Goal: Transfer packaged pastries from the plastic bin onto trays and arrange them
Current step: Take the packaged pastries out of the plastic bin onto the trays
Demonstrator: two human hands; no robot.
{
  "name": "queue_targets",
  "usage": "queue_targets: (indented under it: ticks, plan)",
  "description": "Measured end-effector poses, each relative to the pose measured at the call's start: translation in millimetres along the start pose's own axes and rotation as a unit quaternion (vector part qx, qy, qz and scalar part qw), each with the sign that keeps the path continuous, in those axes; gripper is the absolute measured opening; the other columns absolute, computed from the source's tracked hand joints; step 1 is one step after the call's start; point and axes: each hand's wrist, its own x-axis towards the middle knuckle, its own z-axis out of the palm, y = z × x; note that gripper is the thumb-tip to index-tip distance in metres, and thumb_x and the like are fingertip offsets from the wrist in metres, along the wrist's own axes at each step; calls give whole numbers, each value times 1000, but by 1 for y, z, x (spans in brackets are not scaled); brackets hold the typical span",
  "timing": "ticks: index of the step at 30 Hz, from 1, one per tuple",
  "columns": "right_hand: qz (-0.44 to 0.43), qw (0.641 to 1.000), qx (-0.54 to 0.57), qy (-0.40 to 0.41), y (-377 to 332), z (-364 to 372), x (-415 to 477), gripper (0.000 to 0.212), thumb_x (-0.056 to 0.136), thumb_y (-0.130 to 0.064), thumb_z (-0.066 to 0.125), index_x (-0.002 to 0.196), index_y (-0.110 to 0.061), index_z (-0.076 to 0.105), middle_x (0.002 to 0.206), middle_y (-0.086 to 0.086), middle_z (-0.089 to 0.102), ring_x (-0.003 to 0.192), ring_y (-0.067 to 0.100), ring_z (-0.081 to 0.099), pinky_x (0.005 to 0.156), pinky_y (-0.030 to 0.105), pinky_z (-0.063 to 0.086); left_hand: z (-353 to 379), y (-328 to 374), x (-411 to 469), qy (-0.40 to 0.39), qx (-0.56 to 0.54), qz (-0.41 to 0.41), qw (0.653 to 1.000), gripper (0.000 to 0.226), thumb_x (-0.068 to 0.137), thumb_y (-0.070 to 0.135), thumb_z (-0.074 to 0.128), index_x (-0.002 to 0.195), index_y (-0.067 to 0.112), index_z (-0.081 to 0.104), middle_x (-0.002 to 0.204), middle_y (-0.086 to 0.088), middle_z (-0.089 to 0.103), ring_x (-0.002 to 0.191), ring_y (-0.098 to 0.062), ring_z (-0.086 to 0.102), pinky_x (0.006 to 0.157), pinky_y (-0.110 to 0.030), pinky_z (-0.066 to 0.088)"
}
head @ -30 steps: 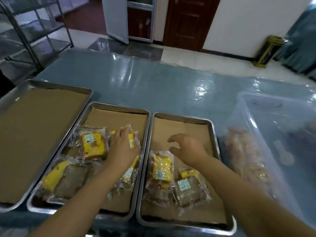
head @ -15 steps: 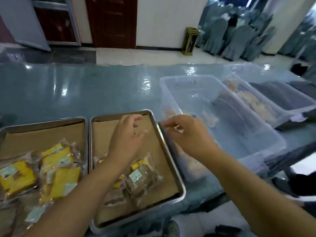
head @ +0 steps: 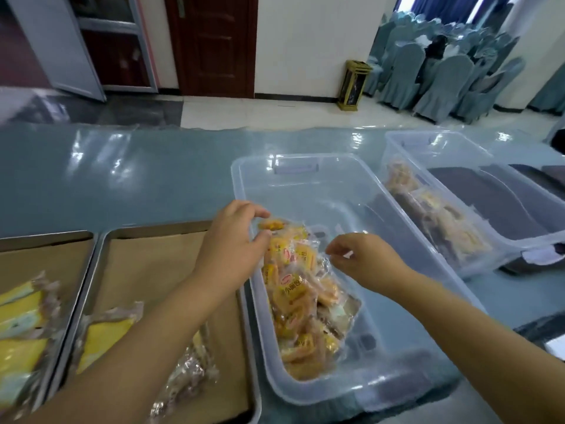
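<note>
**Change from the earlier frames**
- The view has swung right. The bin (head: 305, 162) now sits centre frame, and only two trays remain in view at the left.
- Half a second ago, the left hand (head: 235, 240) hovered over the right tray (head: 146, 264). It now crosses the bin's left wall.
- The right hand (head: 367, 258) was then at that wall. It now sits further right, over the bin's interior.

**Pastries: location and axis**
- The pastries (head: 293, 301) lie heaped in the bin, against its left wall.
- The long axis of the heap runs near to far, parallel to that wall. Its far end leans slightly left.
- The bin stands on the tabletop (head: 122, 179), just right of the right tray, with its long axis also near to far.
- Packets (head: 104, 335) already lie on the right tray, and more packets (head: 18, 319) lie on the left tray (head: 46, 255).

**Hand pose**
- The hands are apart, one on each side of the heap's far end.
- Left hand: the forearm angles in from near left. The index finger and thumb curl around the farthest pastry. Whether the grip is closed cannot be told.
- Right hand: the forearm enters from near right. The fingers and thumb curl toward each other above the wrappers. Whether they hold clear film cannot be told.

**Other**
- A second bin (head: 458, 154), partly filled, stands to the right.
</note>
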Motion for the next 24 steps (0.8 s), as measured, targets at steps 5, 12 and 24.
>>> queue_targets:
  ticks: [5, 12, 24]
  plan:
    - [-49, 994, -50, -80, 33, 18, 63, 26, 88, -33, 57, 113, -27, 63, 111, -8, 65, 100, 14, 60, 78, 23, 43, 29, 5, 25, 26, 84, -37, 995, 26, 86, 26, 59, 112, 28, 56, 112, 16, 45, 108, -1, 37, 88, -20, 27]
    - [-51, 989, -92, -102, 52, 69, 135, 48, 91, -38, 55, 131, -13, 46, 129, 11, 53, 118, 29, 49, 95, 39, 43, 47, -2, 32, 20, 232, -49, 971, 38, 84, 27, 58, 122, 21, 54, 130, 2, 47, 122, -14, 24, 102, -31, 21]
    - [73, 982, 162, -61, 23, 114, 158, 80, 57, -83, 51, 105, -19, 45, 103, 4, 60, 92, 25, 61, 80, 45, 53, 47, -1, 32, 30, 248, -61, 966, 34, 87, 21, 53, 121, 23, 55, 133, 5, 45, 126, -9, 20, 106, -25, 15]
